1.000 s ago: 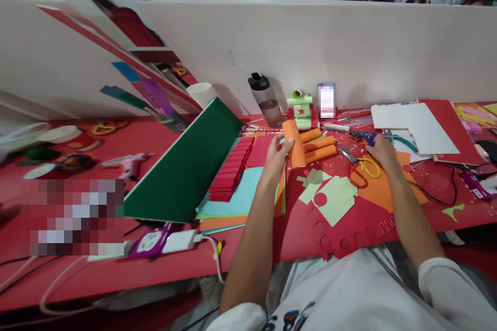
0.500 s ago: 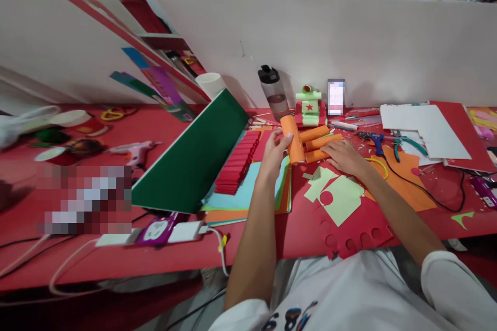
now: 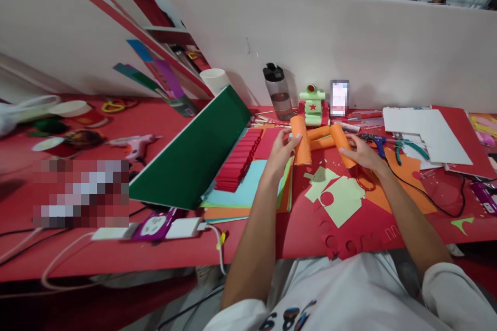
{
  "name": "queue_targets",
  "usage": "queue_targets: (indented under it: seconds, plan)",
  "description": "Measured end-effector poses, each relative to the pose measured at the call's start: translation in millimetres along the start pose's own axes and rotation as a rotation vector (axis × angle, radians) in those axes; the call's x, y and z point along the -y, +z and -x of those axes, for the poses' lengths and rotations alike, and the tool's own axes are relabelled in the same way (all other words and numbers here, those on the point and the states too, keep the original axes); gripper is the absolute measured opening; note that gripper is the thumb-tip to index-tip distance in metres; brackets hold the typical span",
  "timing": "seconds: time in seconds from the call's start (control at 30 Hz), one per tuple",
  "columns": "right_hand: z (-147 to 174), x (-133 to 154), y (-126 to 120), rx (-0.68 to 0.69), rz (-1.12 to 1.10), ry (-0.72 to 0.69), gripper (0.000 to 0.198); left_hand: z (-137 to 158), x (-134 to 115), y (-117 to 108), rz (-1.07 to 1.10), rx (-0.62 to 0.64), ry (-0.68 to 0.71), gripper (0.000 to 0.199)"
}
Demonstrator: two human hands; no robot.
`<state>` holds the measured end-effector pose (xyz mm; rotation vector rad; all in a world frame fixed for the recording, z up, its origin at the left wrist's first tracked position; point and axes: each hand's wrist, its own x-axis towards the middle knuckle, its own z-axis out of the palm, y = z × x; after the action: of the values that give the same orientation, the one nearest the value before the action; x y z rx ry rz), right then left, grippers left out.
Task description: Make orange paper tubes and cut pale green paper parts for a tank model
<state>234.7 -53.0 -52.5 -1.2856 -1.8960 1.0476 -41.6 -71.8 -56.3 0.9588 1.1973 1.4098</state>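
My left hand [image 3: 285, 149] is closed around a thick orange paper tube [image 3: 301, 140], held nearly upright with its top leaning left. In my right hand [image 3: 363, 152] is another orange paper tube [image 3: 342, 146], tilted the same way and gripped between thumb and fingers. Two thinner-looking orange tubes [image 3: 321, 142] lie on the table between the hands. Just below them are light green paper scraps [image 3: 344, 201] and a red sheet with cut-outs [image 3: 351, 240]. Behind the tubes stands a small green and red paper model [image 3: 312, 107] with a red star.
A dark green board [image 3: 194, 152] leans left of a red pleated paper strip [image 3: 239, 160] on coloured sheets [image 3: 256, 178]. A bottle [image 3: 278, 93] and a phone [image 3: 339, 98] stand at the back. To the right are a blue glue gun [image 3: 375, 142], pliers [image 3: 411, 149] and white board [image 3: 427, 132].
My right hand has picked up one of the orange tubes from the table and raised and tilted it. My left hand, still holding its tube, has shifted slightly right.
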Motion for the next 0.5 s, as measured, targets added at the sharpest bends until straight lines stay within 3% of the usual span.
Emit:
queue_targets:
  seconds: [0.1, 0.23, 0.5]
  plan:
    - [9, -6, 2, 0.002, -0.297, 0.102, 0.065, 7, 3, 10, -0.035, 0.071, -0.029, 0.056]
    - [12, -16, 9, -0.022, -0.406, 0.154, 0.071, 16, 9, 27, -0.084, 0.184, -0.070, 0.057]
    - [15, -19, 2, 0.026, -0.719, 0.189, 0.053, 26, 13, 41, -0.188, 0.276, -0.145, 0.059]
